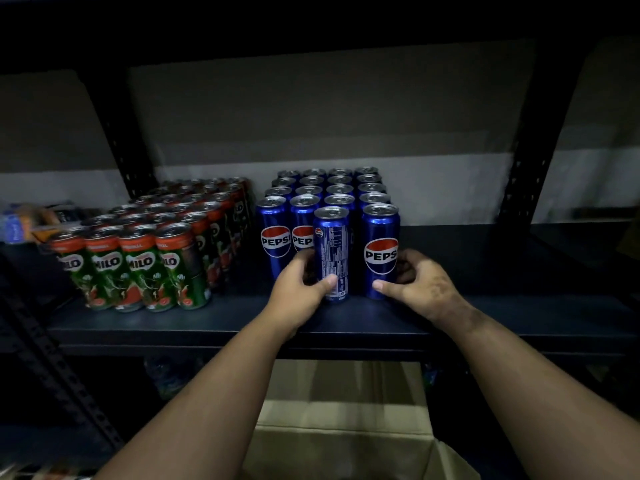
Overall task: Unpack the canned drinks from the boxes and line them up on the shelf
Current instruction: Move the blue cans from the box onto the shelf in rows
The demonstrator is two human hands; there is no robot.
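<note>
The left hand is gripping a Pepsi can; the right hand is gripping another can. Both should probably be sliding back flush, upright, with the left one's logo turning forward.

The left hand covers the lower part of the second front Pepsi can. Blurred packets at the shelf's left end cannot be identified. The cardboard box below is cut by the bottom edge. The rear Milo cans are too dim to read.
</note>
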